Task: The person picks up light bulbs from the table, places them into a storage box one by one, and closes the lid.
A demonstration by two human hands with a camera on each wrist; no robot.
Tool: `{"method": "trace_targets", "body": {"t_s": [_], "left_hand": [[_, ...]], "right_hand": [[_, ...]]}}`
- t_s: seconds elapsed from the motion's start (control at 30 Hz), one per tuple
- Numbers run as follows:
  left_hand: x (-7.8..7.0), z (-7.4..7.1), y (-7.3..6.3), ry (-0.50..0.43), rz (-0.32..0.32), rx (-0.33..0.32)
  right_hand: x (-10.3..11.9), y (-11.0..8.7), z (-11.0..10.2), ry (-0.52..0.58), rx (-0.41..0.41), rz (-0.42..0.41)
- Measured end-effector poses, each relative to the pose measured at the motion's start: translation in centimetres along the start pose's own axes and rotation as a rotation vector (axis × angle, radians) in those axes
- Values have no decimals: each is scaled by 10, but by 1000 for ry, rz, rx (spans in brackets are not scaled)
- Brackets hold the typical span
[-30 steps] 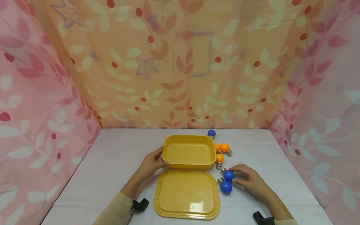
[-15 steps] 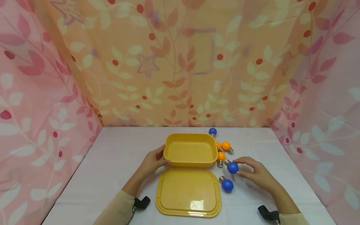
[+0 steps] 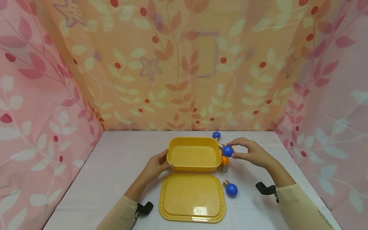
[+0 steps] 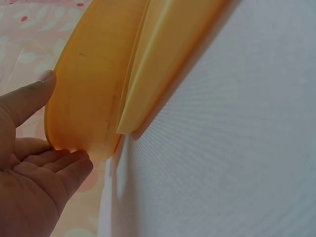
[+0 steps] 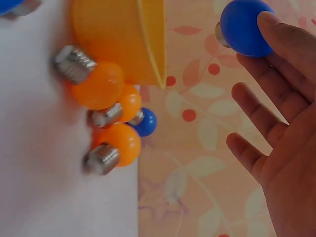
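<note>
A yellow plastic box [image 3: 194, 168] stands uncovered, with a bare floor inside. At its left end my left hand [image 3: 155, 164] holds it, thumb [image 4: 32, 101] on one side and fingers [image 4: 74, 170] on the other. Thumb and fingertips of my right hand [image 3: 253, 152] pinch a blue light bulb [image 3: 227, 151] by its globe, raised close to the box's right rim. Its metal base points toward the box. Below it in the right wrist view, several orange bulbs [image 5: 121, 143] lie against and beside the box. Another blue bulb [image 3: 231, 189] lies nearer me.
In front of the box lies its flat yellow lid [image 3: 191, 198]. A further blue bulb [image 3: 216, 135] rests behind the orange ones, near the table's back edge. White cloth [image 3: 123, 143] covers the table, and patterned fabric [image 3: 184, 80] hangs behind and at both sides.
My right hand has picked one blue bulb up from beside the other and carried it away from me, up to the box's right rim. The left hand stays on the box.
</note>
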State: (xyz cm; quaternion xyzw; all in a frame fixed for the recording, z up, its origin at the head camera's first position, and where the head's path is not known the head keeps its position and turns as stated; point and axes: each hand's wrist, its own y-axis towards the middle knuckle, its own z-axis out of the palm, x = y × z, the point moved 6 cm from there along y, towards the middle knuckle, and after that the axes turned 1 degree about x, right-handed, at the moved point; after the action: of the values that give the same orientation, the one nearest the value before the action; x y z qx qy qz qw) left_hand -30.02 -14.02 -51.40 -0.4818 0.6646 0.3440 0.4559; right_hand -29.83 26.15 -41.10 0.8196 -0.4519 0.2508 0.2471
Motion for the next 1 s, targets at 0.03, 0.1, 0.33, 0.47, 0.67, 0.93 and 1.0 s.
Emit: {"method": "trace_targets", "body": {"t_s": [0.03, 0.1, 0.33, 0.47, 0.67, 0.93, 1.0], "left_hand": [[0, 0, 0, -1, 1, -1], [0, -1, -1, -3, -1, -4], [1, -1, -1, 16, -6, -10], [1, -2, 0, 27, -10, -4], [3, -3, -1, 36, 1, -9], [3, -2, -2, 30, 16, -11], [1, -2, -2, 33, 23, -15]], "right_hand": [[3, 7, -1, -1, 12, -14], [9, 22, -2, -5, 39, -37], [29, 70, -2, -13, 150, -37], [36, 94, 4, 25, 221, 10], [40, 126, 24, 57, 313, -12], [48, 155, 53, 35, 392, -42], [49, 160, 60, 23, 409, -39]]}}
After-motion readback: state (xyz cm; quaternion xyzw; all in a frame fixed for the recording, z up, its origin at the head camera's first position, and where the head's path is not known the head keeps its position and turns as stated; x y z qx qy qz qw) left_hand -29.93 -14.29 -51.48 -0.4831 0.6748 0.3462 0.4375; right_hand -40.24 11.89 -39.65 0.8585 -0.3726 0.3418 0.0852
